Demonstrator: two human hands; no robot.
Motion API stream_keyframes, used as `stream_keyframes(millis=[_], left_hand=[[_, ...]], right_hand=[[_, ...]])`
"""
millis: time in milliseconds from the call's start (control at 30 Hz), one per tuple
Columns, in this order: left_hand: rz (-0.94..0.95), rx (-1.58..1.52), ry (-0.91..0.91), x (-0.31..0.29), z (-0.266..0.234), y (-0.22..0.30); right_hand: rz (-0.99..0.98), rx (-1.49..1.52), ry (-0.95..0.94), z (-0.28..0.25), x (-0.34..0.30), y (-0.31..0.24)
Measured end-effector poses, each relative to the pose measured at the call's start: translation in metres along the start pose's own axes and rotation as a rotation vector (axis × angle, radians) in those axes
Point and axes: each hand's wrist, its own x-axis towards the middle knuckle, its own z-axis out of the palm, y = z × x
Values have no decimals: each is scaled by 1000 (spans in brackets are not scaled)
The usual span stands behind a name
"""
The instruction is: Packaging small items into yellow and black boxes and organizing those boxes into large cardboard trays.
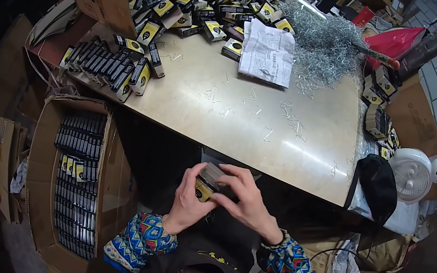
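Dark apron [199,242] foremost, left hand [185,203] and right hand [247,201] snug around yellow-black boxes [203,189] near the table [184,99]

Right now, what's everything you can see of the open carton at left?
The carton is brown, open-topped, cardboard by its look, and sits low by the near left edge of the table. Rows of small, mostly dark boxes are packed inside, a few showing yellow faces. A flap seems to spread outward on its right. Neither left hand nor right hand touches it; its underside is hidden.
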Motion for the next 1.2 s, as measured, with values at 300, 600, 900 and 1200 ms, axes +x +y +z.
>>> stream_keyframes(millis=[300, 600, 900, 1200], left_hand=[[-49, -5, -35, 1, 0, -3], [72, 93, -41, 4, -4, -4], [0, -148, -175, 12, -8, 1], [-301, -805, -320, 13, -7, -3]], right_hand=[[262, 165, 251, 11, 3, 3], [232, 187, 11, 1, 7, -1], [267, 389, 95, 14, -4, 8], [108, 433, 96, 2, -7, 7]])
